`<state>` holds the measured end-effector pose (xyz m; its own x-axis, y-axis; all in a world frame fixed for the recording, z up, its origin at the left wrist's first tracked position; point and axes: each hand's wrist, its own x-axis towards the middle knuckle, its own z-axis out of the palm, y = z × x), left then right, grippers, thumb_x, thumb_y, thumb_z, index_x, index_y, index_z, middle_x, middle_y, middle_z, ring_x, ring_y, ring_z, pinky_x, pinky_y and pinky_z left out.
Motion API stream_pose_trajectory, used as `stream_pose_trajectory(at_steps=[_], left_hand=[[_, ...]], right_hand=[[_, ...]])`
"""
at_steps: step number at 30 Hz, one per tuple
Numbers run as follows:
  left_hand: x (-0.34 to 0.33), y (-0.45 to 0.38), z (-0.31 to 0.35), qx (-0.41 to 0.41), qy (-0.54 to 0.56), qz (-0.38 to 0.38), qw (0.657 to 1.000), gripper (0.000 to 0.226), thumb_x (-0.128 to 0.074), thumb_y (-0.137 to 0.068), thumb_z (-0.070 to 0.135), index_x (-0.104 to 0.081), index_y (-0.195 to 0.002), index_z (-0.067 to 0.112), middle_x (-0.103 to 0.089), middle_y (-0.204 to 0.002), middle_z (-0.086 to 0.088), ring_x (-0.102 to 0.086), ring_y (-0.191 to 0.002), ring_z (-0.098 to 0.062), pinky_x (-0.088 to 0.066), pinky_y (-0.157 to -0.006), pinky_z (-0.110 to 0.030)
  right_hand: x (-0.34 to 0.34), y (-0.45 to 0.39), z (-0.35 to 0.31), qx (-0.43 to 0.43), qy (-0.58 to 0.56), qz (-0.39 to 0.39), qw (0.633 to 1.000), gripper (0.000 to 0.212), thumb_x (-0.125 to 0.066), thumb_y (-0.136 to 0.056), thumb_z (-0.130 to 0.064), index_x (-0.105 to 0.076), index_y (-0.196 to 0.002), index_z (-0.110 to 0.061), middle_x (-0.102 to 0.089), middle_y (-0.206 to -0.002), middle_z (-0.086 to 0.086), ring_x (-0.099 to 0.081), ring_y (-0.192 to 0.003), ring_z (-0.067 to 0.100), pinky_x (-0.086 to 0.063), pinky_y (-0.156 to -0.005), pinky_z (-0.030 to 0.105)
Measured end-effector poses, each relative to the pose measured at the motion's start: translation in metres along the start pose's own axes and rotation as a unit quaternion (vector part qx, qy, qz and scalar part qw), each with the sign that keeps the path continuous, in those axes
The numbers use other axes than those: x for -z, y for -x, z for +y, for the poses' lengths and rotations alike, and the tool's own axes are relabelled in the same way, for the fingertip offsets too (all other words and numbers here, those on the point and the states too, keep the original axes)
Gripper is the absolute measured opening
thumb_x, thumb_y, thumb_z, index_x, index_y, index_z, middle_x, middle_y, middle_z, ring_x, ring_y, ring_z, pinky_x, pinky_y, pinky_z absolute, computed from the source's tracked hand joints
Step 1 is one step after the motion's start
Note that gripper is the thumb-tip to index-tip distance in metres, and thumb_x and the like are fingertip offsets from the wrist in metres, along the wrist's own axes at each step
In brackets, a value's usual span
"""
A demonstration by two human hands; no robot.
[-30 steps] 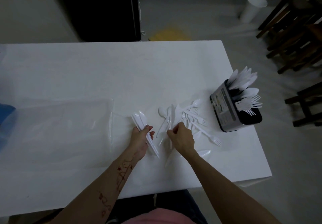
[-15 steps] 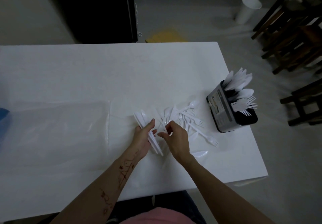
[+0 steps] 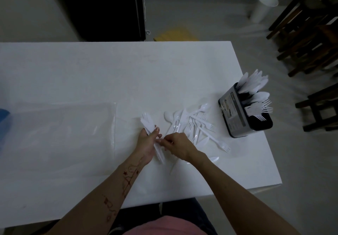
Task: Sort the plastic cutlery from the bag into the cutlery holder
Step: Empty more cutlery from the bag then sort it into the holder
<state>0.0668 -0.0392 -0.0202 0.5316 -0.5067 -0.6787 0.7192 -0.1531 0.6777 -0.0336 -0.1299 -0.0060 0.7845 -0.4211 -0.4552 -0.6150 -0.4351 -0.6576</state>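
My left hand (image 3: 147,142) grips a bundle of white plastic knives (image 3: 148,123), blades pointing away from me. My right hand (image 3: 178,144) touches that bundle at its lower part, fingers pinched on a piece there. A loose pile of white forks, spoons and knives (image 3: 194,123) lies on the table just right of my hands. The dark cutlery holder (image 3: 233,114) stands near the table's right edge, with knives, spoons and forks upright in its compartments. The clear plastic bag (image 3: 60,125) lies flat to the left.
The white table (image 3: 109,73) ends just right of the holder and close to my body. A blue object (image 3: 3,115) peeks in at the far left. Dark wooden chairs (image 3: 309,39) and a white cup (image 3: 263,8) stand on the floor beyond.
My right hand left the loose pile and moved left to the knife bundle in my left hand. The left hand shifted slightly and its thumb now clamps the bundle.
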Motion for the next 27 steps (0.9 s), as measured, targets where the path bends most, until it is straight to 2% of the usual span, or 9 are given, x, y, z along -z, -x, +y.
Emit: stream_pose_trajectory(at_steps=[3,5,7,10,14,17,22,24,27], left_hand=[[0.002,-0.003,0.0,-0.021,0.008,0.021,1.0,0.015,-0.052,-0.095,0.005,-0.05,-0.111,0.004,-0.055,-0.085,-0.004,-0.057,-0.075,-0.017,-0.052,-0.069,-0.027],[0.004,-0.003,0.0,-0.014,0.023,0.041,0.999,0.018,-0.051,-0.096,0.006,-0.048,-0.114,0.005,-0.053,-0.086,-0.004,-0.055,-0.077,-0.016,-0.049,-0.071,-0.026],[0.004,-0.001,0.0,0.003,0.04,0.048,0.998,0.015,-0.049,-0.098,0.012,-0.048,-0.112,0.007,-0.052,-0.083,-0.003,-0.053,-0.074,-0.015,-0.048,-0.069,-0.027],[0.009,-0.001,-0.001,0.032,0.036,0.053,0.997,0.016,-0.049,-0.098,0.024,-0.052,-0.098,0.009,-0.054,-0.081,-0.004,-0.056,-0.069,-0.019,-0.05,-0.066,-0.031],[0.012,-0.001,-0.001,0.055,0.035,0.061,0.996,0.025,-0.049,-0.097,0.033,-0.054,-0.094,0.009,-0.051,-0.08,-0.004,-0.051,-0.064,-0.017,-0.051,-0.055,-0.027],[0.008,0.001,0.0,0.063,0.03,0.065,0.995,0.03,-0.049,-0.097,0.036,-0.053,-0.104,0.007,-0.049,-0.08,-0.003,-0.046,-0.062,-0.015,-0.047,-0.06,-0.028],[0.003,0.001,0.0,0.045,0.008,0.024,0.999,0.033,-0.061,-0.091,0.027,-0.053,-0.115,0.006,-0.056,-0.095,-0.004,-0.056,-0.082,-0.019,-0.05,-0.073,-0.029],[-0.001,0.001,0.002,0.04,0.012,0.008,0.999,0.035,-0.066,-0.088,0.026,-0.055,-0.116,0.008,-0.059,-0.102,-0.005,-0.059,-0.093,-0.022,-0.051,-0.075,-0.029],[-0.008,0.001,0.005,0.042,0.008,-0.014,0.999,0.035,-0.071,-0.084,0.023,-0.056,-0.111,0.006,-0.061,-0.097,-0.008,-0.061,-0.092,-0.023,-0.054,-0.073,-0.034]], right_hand=[[-0.001,-0.008,0.011,-0.077,0.027,0.122,0.989,0.045,-0.052,-0.097,-0.042,-0.059,-0.072,-0.006,-0.062,-0.066,0.008,-0.059,-0.061,0.022,-0.044,-0.063,0.03],[-0.002,-0.012,0.022,-0.144,0.026,0.186,0.972,0.03,-0.059,-0.095,-0.039,-0.06,-0.085,-0.01,-0.064,-0.077,0.005,-0.062,-0.072,0.02,-0.047,-0.067,0.029],[-0.008,-0.014,0.031,-0.19,0.025,0.183,0.964,0.038,-0.064,-0.09,-0.046,-0.059,-0.101,-0.01,-0.066,-0.091,0.006,-0.065,-0.084,0.024,-0.052,-0.073,0.032],[-0.016,-0.017,0.037,-0.211,0.014,0.161,0.964,0.044,-0.07,-0.084,-0.047,-0.055,-0.106,-0.011,-0.063,-0.097,0.007,-0.064,-0.089,0.025,-0.053,-0.076,0.034],[-0.013,-0.019,0.039,-0.226,-0.033,0.176,0.957,0.029,-0.067,-0.088,-0.036,-0.059,-0.093,-0.009,-0.062,-0.084,0.004,-0.062,-0.078,0.021,-0.046,-0.064,0.028],[-0.004,-0.016,0.036,-0.244,-0.06,0.176,0.952,0.023,-0.063,-0.087,-0.026,-0.052,-0.074,-0.011,-0.053,-0.064,0.0,-0.05,-0.057,0.014,-0.035,-0.05,0.024],[0.001,0.002,0.023,-0.147,-0.1,0.174,0.969,0.015,-0.058,-0.093,-0.027,-0.054,-0.089,-0.013,-0.064,-0.077,0.003,-0.063,-0.068,0.019,-0.053,-0.065,0.031],[0.001,0.01,0.017,-0.084,-0.116,0.128,0.981,0.014,-0.059,-0.093,-0.029,-0.055,-0.091,-0.015,-0.069,-0.078,0.004,-0.067,-0.069,0.02,-0.055,-0.069,0.032],[0.001,0.019,0.008,-0.007,-0.081,0.044,0.996,0.014,-0.062,-0.092,-0.029,-0.058,-0.088,-0.015,-0.07,-0.074,0.004,-0.066,-0.066,0.016,-0.056,-0.069,0.033]])
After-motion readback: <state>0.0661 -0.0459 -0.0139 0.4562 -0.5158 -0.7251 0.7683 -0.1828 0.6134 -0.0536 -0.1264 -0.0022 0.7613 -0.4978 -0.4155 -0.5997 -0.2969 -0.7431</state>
